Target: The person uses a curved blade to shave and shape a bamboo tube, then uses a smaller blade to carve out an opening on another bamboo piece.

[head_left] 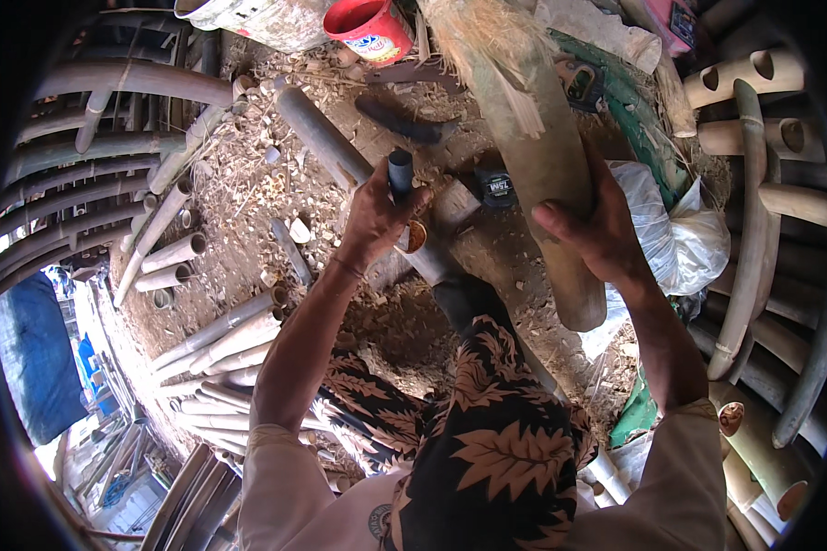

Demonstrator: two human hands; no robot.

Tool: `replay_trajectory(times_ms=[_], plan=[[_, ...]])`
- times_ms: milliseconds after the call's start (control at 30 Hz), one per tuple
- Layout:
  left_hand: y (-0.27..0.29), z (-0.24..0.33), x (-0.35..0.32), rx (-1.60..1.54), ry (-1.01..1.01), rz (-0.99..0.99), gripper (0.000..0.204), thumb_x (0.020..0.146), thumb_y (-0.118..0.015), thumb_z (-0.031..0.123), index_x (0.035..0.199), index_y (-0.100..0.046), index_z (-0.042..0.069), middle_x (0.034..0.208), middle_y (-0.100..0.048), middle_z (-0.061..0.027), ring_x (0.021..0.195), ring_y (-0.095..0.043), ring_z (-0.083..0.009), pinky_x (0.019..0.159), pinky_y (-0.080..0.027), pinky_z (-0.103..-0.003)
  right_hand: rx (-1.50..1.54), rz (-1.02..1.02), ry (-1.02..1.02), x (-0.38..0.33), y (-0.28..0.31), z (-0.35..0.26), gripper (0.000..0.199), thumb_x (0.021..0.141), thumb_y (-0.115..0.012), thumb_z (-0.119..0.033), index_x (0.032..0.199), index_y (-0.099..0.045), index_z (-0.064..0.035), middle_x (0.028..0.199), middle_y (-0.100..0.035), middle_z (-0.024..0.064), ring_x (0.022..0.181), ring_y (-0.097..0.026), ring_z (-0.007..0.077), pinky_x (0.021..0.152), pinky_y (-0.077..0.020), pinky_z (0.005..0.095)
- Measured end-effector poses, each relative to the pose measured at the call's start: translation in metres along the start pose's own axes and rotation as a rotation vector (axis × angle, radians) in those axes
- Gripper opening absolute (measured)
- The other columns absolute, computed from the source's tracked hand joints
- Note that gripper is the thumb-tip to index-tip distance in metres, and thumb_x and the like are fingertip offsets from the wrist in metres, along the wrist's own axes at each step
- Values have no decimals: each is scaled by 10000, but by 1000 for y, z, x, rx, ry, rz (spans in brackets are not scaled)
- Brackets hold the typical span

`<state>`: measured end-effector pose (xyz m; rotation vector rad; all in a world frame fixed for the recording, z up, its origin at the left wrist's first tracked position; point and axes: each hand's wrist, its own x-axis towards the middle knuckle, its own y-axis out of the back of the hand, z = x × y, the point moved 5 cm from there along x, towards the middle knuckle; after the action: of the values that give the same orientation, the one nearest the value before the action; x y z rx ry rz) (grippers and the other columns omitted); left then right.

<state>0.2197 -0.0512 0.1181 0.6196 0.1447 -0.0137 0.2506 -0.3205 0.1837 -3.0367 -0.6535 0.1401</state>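
Note:
My left hand (pixel 375 223) is closed around a dark cylindrical tool handle (pixel 401 173), whose top sticks up above the fist. Whatever is at its lower end is hidden. Beneath that hand runs a grey bamboo pole (pixel 320 130), slanting from the upper left toward my legs. Beside the fist, a round opening with an orange-brown inside (pixel 415 237) appears to be in the pole. My right hand (pixel 599 231) grips a thick wooden club (pixel 524 138) along its right side, thumb across the front. Its far end is frayed into pale fibres; the rounded near end hangs below the hand.
Wood chips (pixel 271 197) litter the dirt ground. Bamboo poles are stacked at left (pixel 110 142) and right (pixel 753 239), several with cut holes. A red bucket (pixel 369 32) stands at the back. A black tape measure (pixel 497 186) and a clear plastic bag (pixel 680 239) lie nearby.

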Motion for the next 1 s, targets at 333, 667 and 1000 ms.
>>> replay_trajectory(times_ms=[333,667,1000], plan=[[1,-6,-12,89,81,-20,379,876,-662,215,1185,-523,46,889,-680,-123,775,-664,-265,728,-545,-375,-487,-405,-152,20,-40,-2,1012,703,-822,-291,1493,-231,-66,1369,-459,202,1247,-474,277,1005,-427,394],[8,-36,-37,-44,20,126,437,900,-656,200,1252,-450,43,798,-635,-95,654,-648,-176,570,-529,-331,-443,-404,0,13,-63,-10,933,755,-772,-317,1460,-260,16,1296,-542,232,1178,-562,347,1007,-437,400],[128,-198,-104,-302,750,510,474,845,-714,402,737,-561,-34,659,-640,-151,566,-677,-223,482,-561,-367,-126,-45,-445,-76,-15,94,886,779,-767,-264,1476,-275,-25,1320,-489,100,1175,-496,195,963,-428,330]])
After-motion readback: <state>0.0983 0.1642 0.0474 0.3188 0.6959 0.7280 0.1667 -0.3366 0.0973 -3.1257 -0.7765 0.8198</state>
